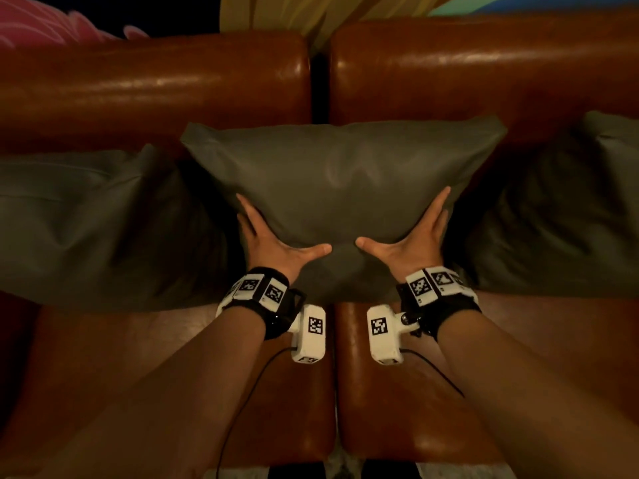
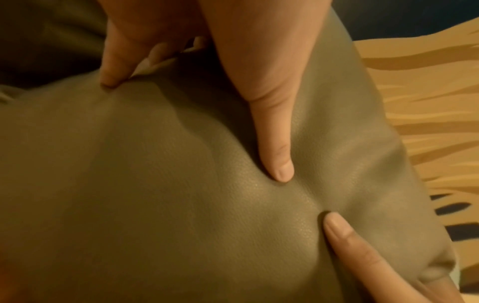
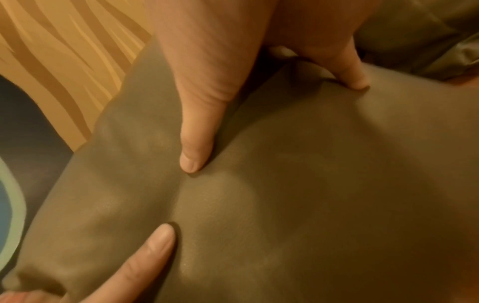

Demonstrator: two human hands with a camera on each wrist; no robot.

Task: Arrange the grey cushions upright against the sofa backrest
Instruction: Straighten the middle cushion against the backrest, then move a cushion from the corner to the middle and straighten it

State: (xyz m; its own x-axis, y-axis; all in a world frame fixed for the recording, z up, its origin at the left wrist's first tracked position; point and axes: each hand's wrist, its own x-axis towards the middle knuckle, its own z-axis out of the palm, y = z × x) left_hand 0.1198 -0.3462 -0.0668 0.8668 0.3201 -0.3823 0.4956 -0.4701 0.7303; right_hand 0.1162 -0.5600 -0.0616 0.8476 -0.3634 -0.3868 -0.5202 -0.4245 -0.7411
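Observation:
A grey leather cushion stands upright in the middle of the brown sofa, its top leaning on the backrest over the gap between the two back sections. My left hand and right hand flank its lower part, fingers straight along the sides and thumbs spread across the front. In the left wrist view my left hand dents the cushion; in the right wrist view my right hand does the same on the cushion. Two more grey cushions, left and right, lean against the backrest.
The brown leather seat stretches in front of the cushions, split by a seam down the middle. A wall with a yellow striped pattern rises behind the sofa. Something pink shows at the far left above the backrest.

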